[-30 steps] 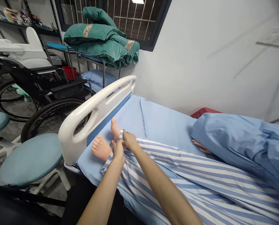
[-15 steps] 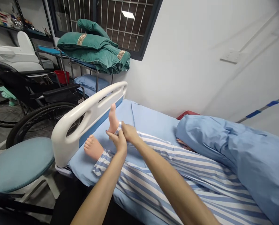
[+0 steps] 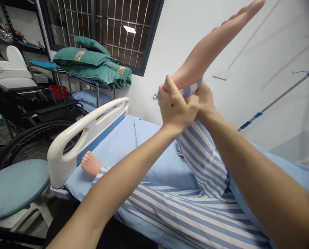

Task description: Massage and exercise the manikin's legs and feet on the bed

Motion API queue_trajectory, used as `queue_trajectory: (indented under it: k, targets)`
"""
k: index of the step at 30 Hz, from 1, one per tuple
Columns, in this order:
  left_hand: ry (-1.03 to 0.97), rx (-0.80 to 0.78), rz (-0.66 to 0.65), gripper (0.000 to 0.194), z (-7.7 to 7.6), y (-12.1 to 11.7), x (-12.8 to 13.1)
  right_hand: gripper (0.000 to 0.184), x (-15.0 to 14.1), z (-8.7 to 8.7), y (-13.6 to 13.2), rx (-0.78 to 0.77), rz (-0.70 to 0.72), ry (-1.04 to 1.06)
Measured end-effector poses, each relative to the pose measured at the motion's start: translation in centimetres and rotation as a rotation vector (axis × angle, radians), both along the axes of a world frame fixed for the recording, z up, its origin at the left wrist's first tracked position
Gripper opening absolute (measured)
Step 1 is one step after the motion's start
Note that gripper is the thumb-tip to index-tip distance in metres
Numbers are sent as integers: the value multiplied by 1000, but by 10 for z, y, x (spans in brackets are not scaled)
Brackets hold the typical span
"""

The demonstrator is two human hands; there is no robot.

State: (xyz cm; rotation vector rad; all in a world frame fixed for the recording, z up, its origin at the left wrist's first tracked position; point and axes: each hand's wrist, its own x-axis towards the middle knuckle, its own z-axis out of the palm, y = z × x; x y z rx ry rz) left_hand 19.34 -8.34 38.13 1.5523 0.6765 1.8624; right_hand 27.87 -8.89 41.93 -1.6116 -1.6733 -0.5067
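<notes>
Head view shows me the left hand [image 3: 176, 105] and right hand [image 3: 205, 100] both gripping round the striped trouser cuff [image 3: 189, 91], the raised foot [image 3: 208, 50] being high above the bed [image 3: 118, 141], well inside its foot-end edge, so I judge even support without twisting is best.

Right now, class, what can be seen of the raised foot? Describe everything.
The raised foot is bare, pinkish and smooth, seemingly plastic or rubber. It slants up and right in the picture, toes highest, the white wall behind it. A blue-and-white striped cuff surrounds its ankle. Fingers of the left hand rest against the ankle; the right hand grips the cuff's other side.
</notes>
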Motion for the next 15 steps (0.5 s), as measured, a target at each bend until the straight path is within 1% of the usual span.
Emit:
queue_trajectory:
  k: [1,2,3,5,7,9,11,13,15]
  targets:
    - [13,-3,-2,73,4,-3,1,37,1,3,-3,11,-5,4]
    - [18,-14,1,74,5,-4,0,36,1,3,-4,14,-4,3]
    - [15,-31,7,75,3,-2,-1,36,-1,-1,-1,10,-5,2]
    - [-16,-85,28,76,-10,8,-9,37,-8,-16,12,-22,-10,-8]
    - [-58,-178,73,74,-33,24,-22,39,-22,-41,32,-102,-23,-13]
    - [-102,-305,132,71,-65,44,-38,43,-41,-74,54,-215,-39,-34]
    - [-142,-443,175,65,-104,64,-55,47,-61,-113,75,-333,-44,-84]
    - [-183,-566,205,58,-148,83,-71,48,-81,-155,92,-447,-49,-146]
    - [-230,-691,245,52,-195,97,-84,48,-99,-196,104,-563,-52,-201]
